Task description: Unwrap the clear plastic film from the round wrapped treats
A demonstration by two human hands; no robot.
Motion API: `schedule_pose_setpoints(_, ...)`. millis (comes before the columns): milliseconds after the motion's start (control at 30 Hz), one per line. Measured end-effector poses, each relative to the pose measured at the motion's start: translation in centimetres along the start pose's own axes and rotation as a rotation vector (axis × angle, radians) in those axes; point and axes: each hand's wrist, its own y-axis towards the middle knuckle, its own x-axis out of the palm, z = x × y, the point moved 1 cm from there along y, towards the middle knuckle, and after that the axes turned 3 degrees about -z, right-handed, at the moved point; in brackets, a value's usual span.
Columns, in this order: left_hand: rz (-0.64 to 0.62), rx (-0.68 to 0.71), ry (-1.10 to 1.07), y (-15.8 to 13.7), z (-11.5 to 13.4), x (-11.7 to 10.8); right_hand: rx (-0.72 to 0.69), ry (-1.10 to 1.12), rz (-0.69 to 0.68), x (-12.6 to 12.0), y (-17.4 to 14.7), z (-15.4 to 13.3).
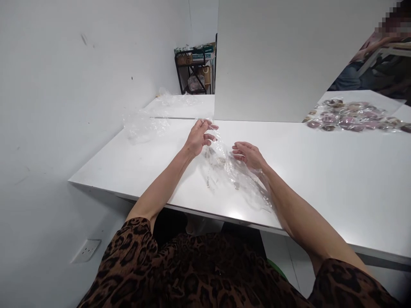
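A crinkled clear plastic bag (221, 160) is stretched across the white table between my hands, with small brownish and grey bits showing through it. My left hand (199, 136) has its bent fingers on the bag's far end, and plastic overlaps the fingertips. To the right, my right hand (249, 155) is beside the bag with its fingers extended and loosely curved, nothing visible gripped in them. Some of the film runs under my right wrist toward the front edge. Exactly what the small bits are cannot be made out.
More loose clear plastic (144, 126) lies at the table's left. Several wrapped pink and brown pieces (356, 116) are heaped at the far right. A grey-white panel (269, 60) rises behind the table (337, 179). Beyond it stands a black shelf rack (192, 64). Another person's arm shows upper right.
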Motion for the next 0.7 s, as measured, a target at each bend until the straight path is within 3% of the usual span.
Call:
schedule_pose_setpoints(267,-0.022,0.209,0.238,0.3,6.1,3.5,-0.043,0.000,0.011,-0.2,-0.5,-1.1)
schedule_pose_setpoints(467,-0.071,0.381,0.386,0.2,10.7,4.0,-0.033,-0.066,0.126,-0.9,0.4,-0.9)
schedule_pose_setpoints(700,-0.035,0.528,0.477,-0.5,14.9,4.9,-0.119,-0.181,0.261,-2.1,1.4,-0.2)
